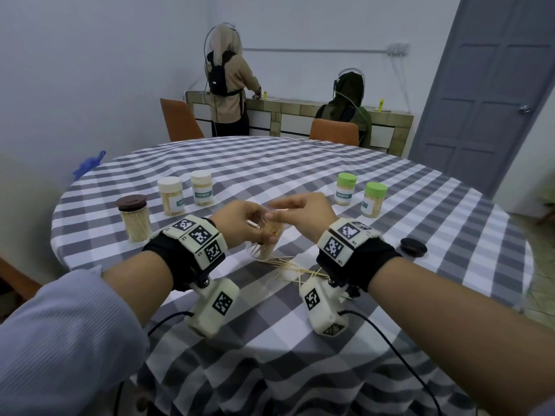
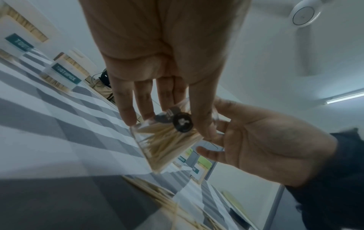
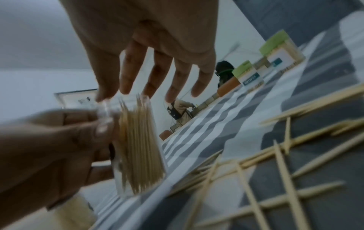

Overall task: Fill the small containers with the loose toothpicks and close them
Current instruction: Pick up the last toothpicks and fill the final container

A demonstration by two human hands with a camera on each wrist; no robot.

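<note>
Loose toothpicks (image 1: 295, 270) lie lower centre. Above them, my left hand (image 1: 240, 225) grasps the clear container (image 1: 268, 238) (tilted, mostly full); my right hand (image 1: 303, 213) hovers over its mouth, fingers released. Risk: tilting further spills sticks. The dark lid (image 1: 413, 246) waits at right.

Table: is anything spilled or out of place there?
Yes. Loose toothpicks lie scattered, crossing one another, on the cloth between the wrists. A dark lid lies alone at the right, while the clear jar in the hands is open.
</note>
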